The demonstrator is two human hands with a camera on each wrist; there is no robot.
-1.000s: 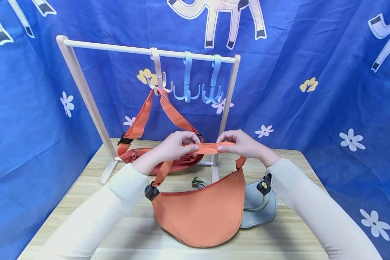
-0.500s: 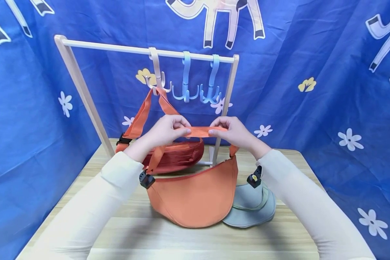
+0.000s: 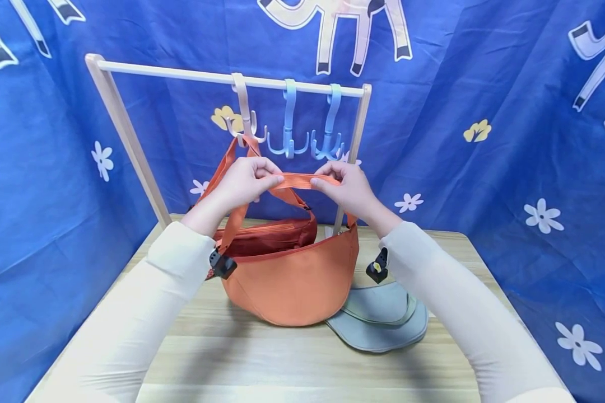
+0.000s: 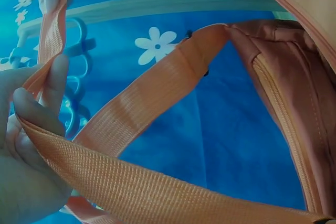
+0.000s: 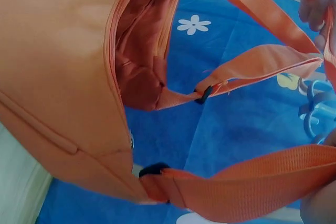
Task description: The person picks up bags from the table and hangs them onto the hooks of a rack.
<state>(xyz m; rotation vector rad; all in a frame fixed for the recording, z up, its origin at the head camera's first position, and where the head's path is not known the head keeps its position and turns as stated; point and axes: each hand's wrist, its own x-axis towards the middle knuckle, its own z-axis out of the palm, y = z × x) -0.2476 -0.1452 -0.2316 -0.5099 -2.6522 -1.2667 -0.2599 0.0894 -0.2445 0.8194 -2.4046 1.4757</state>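
An orange crossbody bag (image 3: 292, 288) hangs by its strap (image 3: 298, 180) from both hands, above the table. My left hand (image 3: 247, 182) pinches one end of a short, taut stretch of strap between thumb and fingers. At the other end of that stretch, my right hand (image 3: 348, 187) grips it the same way. Behind them a red bag (image 3: 282, 238) dangles by its orange strap from a pale hook (image 3: 243, 106). Two blue hooks (image 3: 289, 120) are on the rail just above and behind the hands. The left wrist view shows the strap (image 4: 136, 182) running down from the left fingers.
A pale wooden rack (image 3: 181, 73) stands at the back of the table (image 3: 282, 369), carrying the hooks. A grey-blue bag (image 3: 383, 333) lies on the table at right, partly behind the orange bag. A blue patterned curtain (image 3: 534, 168) surrounds the table.
Both hands have lifted the orange bag upward and slightly left, closer to the hooks. It now covers more of the red bag and less of the grey-blue one.
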